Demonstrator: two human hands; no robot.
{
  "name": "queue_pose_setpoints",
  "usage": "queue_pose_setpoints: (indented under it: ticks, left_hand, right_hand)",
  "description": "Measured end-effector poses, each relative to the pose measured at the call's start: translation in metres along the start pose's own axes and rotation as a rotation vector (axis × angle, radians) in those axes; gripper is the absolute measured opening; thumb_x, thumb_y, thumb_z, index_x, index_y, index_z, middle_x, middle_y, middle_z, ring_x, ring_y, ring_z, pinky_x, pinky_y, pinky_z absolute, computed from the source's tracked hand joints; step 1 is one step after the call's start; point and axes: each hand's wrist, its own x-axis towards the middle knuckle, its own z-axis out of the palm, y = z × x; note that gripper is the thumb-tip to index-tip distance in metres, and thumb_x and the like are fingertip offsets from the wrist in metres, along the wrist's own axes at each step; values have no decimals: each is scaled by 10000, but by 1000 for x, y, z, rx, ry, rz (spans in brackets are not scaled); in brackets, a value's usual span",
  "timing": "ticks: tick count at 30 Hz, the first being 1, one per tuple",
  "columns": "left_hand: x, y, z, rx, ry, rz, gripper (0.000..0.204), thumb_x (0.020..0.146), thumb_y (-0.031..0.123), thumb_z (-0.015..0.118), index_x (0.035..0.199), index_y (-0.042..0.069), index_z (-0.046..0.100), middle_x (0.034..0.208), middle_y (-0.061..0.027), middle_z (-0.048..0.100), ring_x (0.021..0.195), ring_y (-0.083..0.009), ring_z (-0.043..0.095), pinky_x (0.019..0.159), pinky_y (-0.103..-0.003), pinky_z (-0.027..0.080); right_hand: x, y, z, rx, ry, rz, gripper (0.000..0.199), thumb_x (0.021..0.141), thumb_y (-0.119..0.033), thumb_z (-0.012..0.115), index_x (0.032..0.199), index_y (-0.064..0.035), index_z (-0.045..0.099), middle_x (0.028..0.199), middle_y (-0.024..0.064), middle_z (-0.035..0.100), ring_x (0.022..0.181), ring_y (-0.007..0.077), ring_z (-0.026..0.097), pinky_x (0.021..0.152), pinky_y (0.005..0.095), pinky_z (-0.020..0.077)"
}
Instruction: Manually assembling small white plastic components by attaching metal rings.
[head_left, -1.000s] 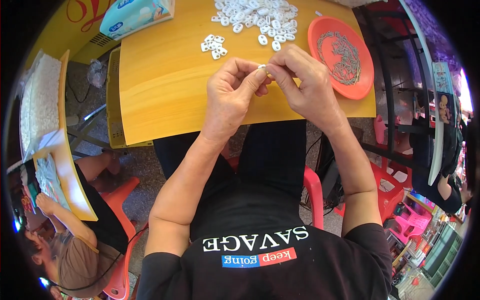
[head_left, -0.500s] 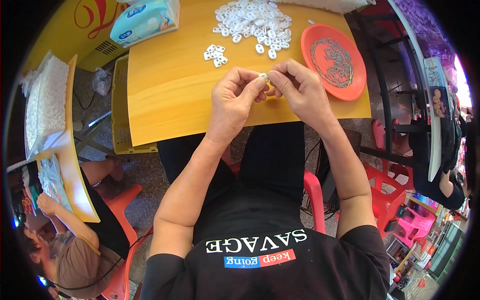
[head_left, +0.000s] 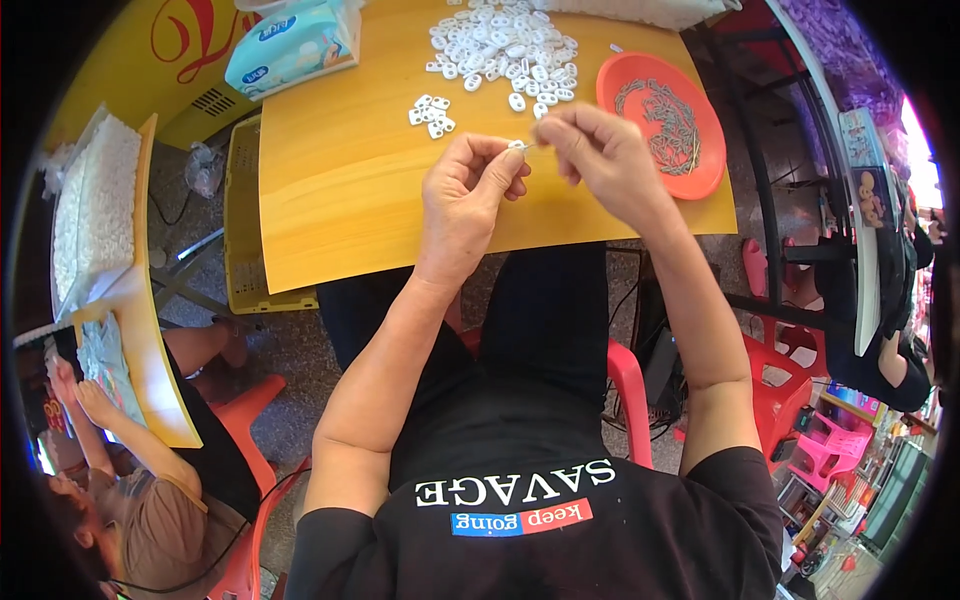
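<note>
Left hand [head_left: 465,195] and right hand [head_left: 600,155] pinching small white piece [head_left: 517,146], above yellow table [head_left: 340,180]

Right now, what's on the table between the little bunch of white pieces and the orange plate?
In the head view, the big pile of white pieces lies between the small cluster and the orange plate, with both hands' fingertips just nearer.

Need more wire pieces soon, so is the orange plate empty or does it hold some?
Not empty: the orange plate holds a loose heap of thin metal pieces.
</note>
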Motion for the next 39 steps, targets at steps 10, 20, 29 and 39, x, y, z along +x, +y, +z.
queue_pose_setpoints:
  ticks: [10, 20, 29, 39]
  left_hand:
    - [0, 0, -1, -104, 20, 12, 77, 961, 81, 612, 983, 12, 586, 847, -41, 635, 727, -85, 578, 684, -226, 488]
    - [-1, 2, -4, -231, 21, -35, 106, 947, 104, 632, 992, 19, 588, 858, -54, 646, 735, -104, 590, 699, -242, 482]
    - [1, 3, -6, -280, 28, -47, 100, 942, 92, 625, 974, 9, 582, 839, -65, 643, 720, -106, 588, 685, -244, 486]
    - [2, 4, -6, -272, 3, -46, 108, 937, 93, 630, 979, 4, 587, 852, -76, 654, 725, -113, 590, 691, -249, 484]
  right_hand:
    - [60, 7, -3, -975, -95, -598, 143, 821, -110, 629, 932, -85, 716, 916, 95, 641, 814, 290, 662, 690, 411, 515]
    - [52, -8, 1, -313, -168, -105, 202, 919, -221, 637, 1022, -69, 724, 820, 49, 653, 696, 136, 615, 648, 294, 512]
    - [12, -6, -6, 371, -245, 170, 321, 964, -269, 624, 1141, -6, 673, 858, -1, 632, 732, 60, 574, 699, 227, 506]
    - [7, 1, -1, 538, -236, 230, 317, 977, -218, 607, 1201, 3, 634, 938, 23, 644, 775, 87, 608, 748, 244, 528]
